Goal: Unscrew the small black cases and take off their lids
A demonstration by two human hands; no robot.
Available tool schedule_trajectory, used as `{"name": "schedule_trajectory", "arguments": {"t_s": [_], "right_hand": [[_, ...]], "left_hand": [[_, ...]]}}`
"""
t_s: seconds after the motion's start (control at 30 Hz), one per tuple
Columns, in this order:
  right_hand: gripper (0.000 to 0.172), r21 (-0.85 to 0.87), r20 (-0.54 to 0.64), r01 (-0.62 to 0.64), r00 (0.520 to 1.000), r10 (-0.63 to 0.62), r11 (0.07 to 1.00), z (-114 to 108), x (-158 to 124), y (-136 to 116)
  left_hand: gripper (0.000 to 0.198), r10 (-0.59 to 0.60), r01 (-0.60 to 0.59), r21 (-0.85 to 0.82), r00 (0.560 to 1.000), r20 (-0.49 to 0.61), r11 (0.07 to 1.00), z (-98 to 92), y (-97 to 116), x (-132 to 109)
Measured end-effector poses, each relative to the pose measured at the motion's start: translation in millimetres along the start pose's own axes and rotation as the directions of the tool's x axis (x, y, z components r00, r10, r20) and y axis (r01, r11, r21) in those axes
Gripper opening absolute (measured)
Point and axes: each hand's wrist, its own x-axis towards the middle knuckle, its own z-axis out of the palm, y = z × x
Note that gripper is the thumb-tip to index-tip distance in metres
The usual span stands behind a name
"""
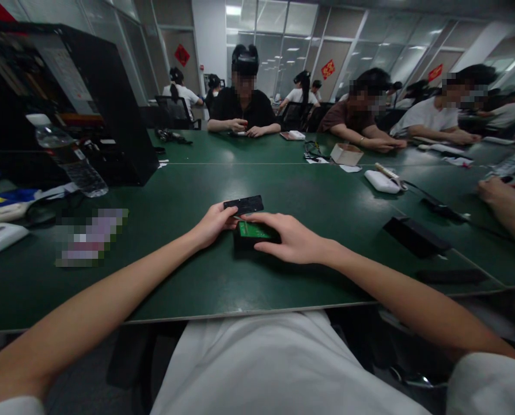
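Observation:
My left hand (218, 223) pinches a flat black rectangular piece (247, 204), which looks like a cover, with the thumb on top. Just in front of it is a small black box (244, 246) with a green circuit board (255, 230) showing in its open top. Over the box's right side curves my right hand (290, 236), its thumb along the near edge and its fingers across the far edge. The fingertips of both hands come close together at the box's far left corner, where small details are hidden.
A water bottle (67, 155) stands beside a black computer case (76, 104) at left. A black block (416, 236), a white device (382, 181) with a cable and a small open carton (346, 154) lie to the right. Other people sit across and at right.

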Motion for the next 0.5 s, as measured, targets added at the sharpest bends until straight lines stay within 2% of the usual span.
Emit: {"name": "schedule_trajectory", "arguments": {"t_s": [0.07, 0.1, 0.17, 0.23, 0.27, 0.33, 0.37, 0.47, 0.5], "right_hand": [[0.055, 0.008, -0.189, -0.095, 0.977, 0.095, 0.995, -26.5, -1.5, 12.8], [0.056, -0.023, -0.3, -0.175, 0.94, 0.16, 0.984, -42.2, -4.3, 24.5], [0.06, -0.122, -0.491, -0.385, 0.824, 0.281, 0.915, -74.6, -16.2, 57.7], [0.056, -0.214, -0.608, -0.615, 0.692, 0.389, 0.759, -103.5, -38.3, 99.3], [0.051, -0.206, -0.649, -0.682, 0.632, 0.423, 0.702, -115.5, -52.9, 120.9], [0.037, -0.166, -0.682, -0.762, 0.547, 0.485, 0.626, -133.8, -86.0, 160.5], [0.034, -0.118, -0.705, -0.813, 0.473, 0.528, 0.57, -140.5, -102.6, 177.1], [0.052, -0.068, -0.723, -0.857, 0.395, 0.567, 0.511, -152.3, -142.0, 209.5], [0.059, -0.066, -0.725, -0.851, 0.4, 0.561, 0.522, -154.2, -150.1, 214.3]], "left_hand": [[0.008, -0.013, 0.012, 0.018, 1.0, 0.004, 1.0, 0.5, 0.8, -0.4], [0.008, -0.026, 0.025, 0.03, 1.0, 0.012, 0.999, 0.8, 1.2, -0.7], [0.007, -0.043, 0.042, 0.055, 0.999, 0.024, 0.998, 1.4, 1.8, -1.4], [0.01, -0.033, 0.029, 0.077, 0.999, 0.04, 0.997, 1.3, 1.9, -2.4], [0.012, -0.02, 0.015, 0.089, 0.998, 0.053, 0.996, 1.0, 1.7, -2.8], [0.017, 0.008, -0.019, 0.117, 0.996, 0.089, 0.993, -0.2, 0.7, -3.2], [0.019, 0.02, -0.033, 0.13, 0.994, 0.107, 0.991, -0.9, 0.0, -3.2], [0.025, 0.04, -0.062, 0.153, 0.989, 0.143, 0.986, -2.7, -1.9, -2.4], [0.026, 0.044, -0.067, 0.152, 0.988, 0.15, 0.986, -3.1, -2.4, -2.0]]}}
